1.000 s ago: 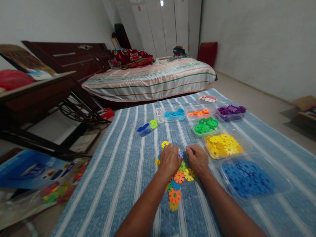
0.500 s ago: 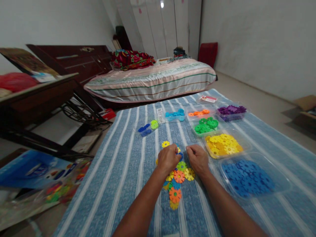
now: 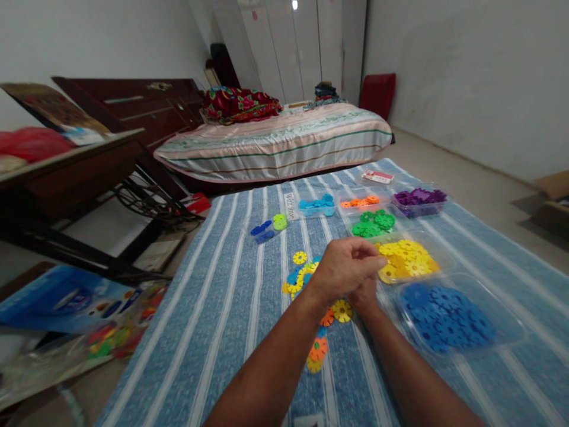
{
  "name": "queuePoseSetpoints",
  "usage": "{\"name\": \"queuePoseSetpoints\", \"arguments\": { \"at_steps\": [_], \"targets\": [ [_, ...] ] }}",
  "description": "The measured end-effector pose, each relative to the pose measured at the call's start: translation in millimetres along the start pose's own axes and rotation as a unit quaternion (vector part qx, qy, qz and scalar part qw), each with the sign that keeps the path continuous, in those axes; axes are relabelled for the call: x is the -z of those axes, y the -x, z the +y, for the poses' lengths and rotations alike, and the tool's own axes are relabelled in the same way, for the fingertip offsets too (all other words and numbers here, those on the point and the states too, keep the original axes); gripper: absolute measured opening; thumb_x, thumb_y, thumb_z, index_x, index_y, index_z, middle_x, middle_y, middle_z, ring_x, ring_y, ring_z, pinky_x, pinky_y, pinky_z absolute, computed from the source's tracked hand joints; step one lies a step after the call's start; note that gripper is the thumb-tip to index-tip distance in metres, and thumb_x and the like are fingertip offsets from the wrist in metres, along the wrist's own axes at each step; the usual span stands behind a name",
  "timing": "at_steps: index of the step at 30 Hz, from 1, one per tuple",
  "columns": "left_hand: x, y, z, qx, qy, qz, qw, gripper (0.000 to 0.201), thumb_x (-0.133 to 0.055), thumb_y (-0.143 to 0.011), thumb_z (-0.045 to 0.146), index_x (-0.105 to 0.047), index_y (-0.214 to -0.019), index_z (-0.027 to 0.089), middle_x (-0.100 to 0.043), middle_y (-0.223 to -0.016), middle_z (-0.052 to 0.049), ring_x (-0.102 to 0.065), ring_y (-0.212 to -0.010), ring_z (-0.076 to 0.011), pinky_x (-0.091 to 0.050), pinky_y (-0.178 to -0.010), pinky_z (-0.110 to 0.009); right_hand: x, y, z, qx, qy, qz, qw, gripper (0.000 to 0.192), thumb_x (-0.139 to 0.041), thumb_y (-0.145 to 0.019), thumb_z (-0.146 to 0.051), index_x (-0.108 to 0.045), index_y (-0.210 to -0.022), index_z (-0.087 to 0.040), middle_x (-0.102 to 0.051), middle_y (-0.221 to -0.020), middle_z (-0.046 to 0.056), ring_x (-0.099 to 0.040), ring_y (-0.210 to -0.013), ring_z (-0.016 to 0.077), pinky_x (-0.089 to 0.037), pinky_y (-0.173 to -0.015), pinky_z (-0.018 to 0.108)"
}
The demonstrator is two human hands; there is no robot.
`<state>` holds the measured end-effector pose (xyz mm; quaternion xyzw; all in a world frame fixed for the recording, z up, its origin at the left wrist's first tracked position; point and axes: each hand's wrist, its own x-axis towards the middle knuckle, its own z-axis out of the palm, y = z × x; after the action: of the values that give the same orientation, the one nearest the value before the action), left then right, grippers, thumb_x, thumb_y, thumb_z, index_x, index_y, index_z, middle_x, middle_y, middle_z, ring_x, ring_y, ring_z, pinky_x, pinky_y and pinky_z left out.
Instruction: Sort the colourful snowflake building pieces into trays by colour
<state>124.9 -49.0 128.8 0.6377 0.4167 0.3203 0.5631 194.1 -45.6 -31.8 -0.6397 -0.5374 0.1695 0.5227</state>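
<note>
Head view. Item: flat assembly of interlocking plastic snowflake discs [image 3: 311,283], yellow, blue, orange and green, lying on a blue striped mat [image 3: 231,308] on the floor, partly hidden under the person's arms.

Left hand [image 3: 344,270]: raised above the assembly's right side, fingers curled loosely inward, reaching toward the tray of yellow discs [image 3: 411,261]; whether it pinches a piece cannot be told.

Right hand [image 3: 365,295]: mostly hidden behind the left hand, low beside a yellow disc [image 3: 342,310]; its grip cannot be told.

Handling, by judgement: discs look light, stiff, thin, with notched rims; the joints are friction slots, so the assembly would likely flex or come apart if lifted by one end. Best taken by pinching a single disc across its faces, or by steadying the assembly flat against the mat.

Nearby: tray of blue discs [image 3: 448,317], green discs [image 3: 372,224], orange discs [image 3: 358,202], purple discs [image 3: 418,198], a bed [image 3: 275,145].
</note>
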Motion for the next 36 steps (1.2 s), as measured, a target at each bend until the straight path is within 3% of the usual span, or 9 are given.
{"name": "queuePoseSetpoints", "arguments": {
  "at_steps": [3,6,11,17,23,27,36],
  "targets": [
    [9.2,6.6,-4.4,-0.018,-0.051,0.035,0.998,0.009,-0.063,-0.072,0.023,-0.063,-0.073,0.014,-0.061,-0.064,0.001,-0.056,-0.061,-0.0103,-0.045,-0.060,-0.021,4.2,-0.4,-3.6,-0.004,0.016,-0.020,1.000,0.028,-0.049,-0.082,-0.039,-0.067,-0.074,-0.019,-0.063,-0.070,0.006,-0.054,-0.065,0.0191,-0.035,-0.055,0.029],
    [27.6,21.6,-26.0,-0.005,-0.168,0.078,0.983,0.009,-0.059,-0.075,0.022,-0.063,-0.070,0.016,-0.060,-0.064,0.002,-0.055,-0.062,-0.0109,-0.045,-0.062,-0.022,8.4,-1.1,-8.7,0.004,0.007,-0.034,0.999,0.030,-0.047,-0.083,-0.039,-0.066,-0.070,-0.019,-0.063,-0.070,0.004,-0.056,-0.071,0.0182,-0.038,-0.063,0.029],
    [48.7,62.5,-68.2,0.013,-0.366,0.138,0.920,0.004,-0.060,-0.075,0.020,-0.063,-0.074,0.018,-0.063,-0.078,-0.001,-0.060,-0.079,-0.0164,-0.048,-0.075,-0.028,9.0,-1.9,-11.9,0.017,-0.005,-0.030,0.999,0.031,-0.046,-0.085,-0.037,-0.066,-0.069,-0.019,-0.062,-0.070,0.003,-0.055,-0.072,0.0166,-0.040,-0.070,0.028],
    [51.3,98.4,-99.1,-0.025,-0.472,0.181,0.862,0.015,-0.060,-0.080,0.022,-0.066,-0.093,0.020,-0.063,-0.112,-0.009,-0.055,-0.108,-0.0250,-0.046,-0.096,-0.041,10.1,-0.9,-8.9,0.014,-0.003,-0.029,0.999,0.030,-0.048,-0.084,-0.038,-0.066,-0.070,-0.019,-0.063,-0.071,0.003,-0.056,-0.073,0.0171,-0.040,-0.070,0.029],
    [50.7,104.3,-110.5,-0.008,-0.475,0.180,0.861,0.020,-0.061,-0.080,0.025,-0.067,-0.099,0.020,-0.060,-0.121,-0.011,-0.052,-0.116,-0.0277,-0.046,-0.098,-0.045,10.6,-0.5,-6.8,0.005,-0.001,-0.031,1.000,0.031,-0.049,-0.084,-0.041,-0.067,-0.071,-0.019,-0.064,-0.072,0.002,-0.057,-0.073,0.0173,-0.040,-0.070,0.029],
    [52.6,103.3,-120.9,-0.019,-0.454,0.208,0.866,0.024,-0.060,-0.080,0.022,-0.065,-0.103,0.020,-0.060,-0.123,-0.010,-0.053,-0.116,-0.0260,-0.046,-0.100,-0.045,10.0,-0.7,-7.4,0.000,0.000,-0.034,0.999,0.032,-0.048,-0.084,-0.041,-0.068,-0.072,-0.018,-0.064,-0.072,0.003,-0.057,-0.073,0.0180,-0.040,-0.070,0.030],
    [65.2,100.2,-158.6,-0.111,-0.372,0.294,0.874,0.022,-0.061,-0.075,0.017,-0.062,-0.097,0.018,-0.066,-0.112,-0.011,-0.060,-0.109,-0.0257,-0.050,-0.095,-0.046,10.8,-1.6,-10.5,-0.006,-0.009,-0.031,0.999,0.036,-0.047,-0.081,-0.045,-0.066,-0.069,-0.018,-0.063,-0.068,0.003,-0.058,-0.069,0.0178,-0.041,-0.067,0.029]
  ]
}}
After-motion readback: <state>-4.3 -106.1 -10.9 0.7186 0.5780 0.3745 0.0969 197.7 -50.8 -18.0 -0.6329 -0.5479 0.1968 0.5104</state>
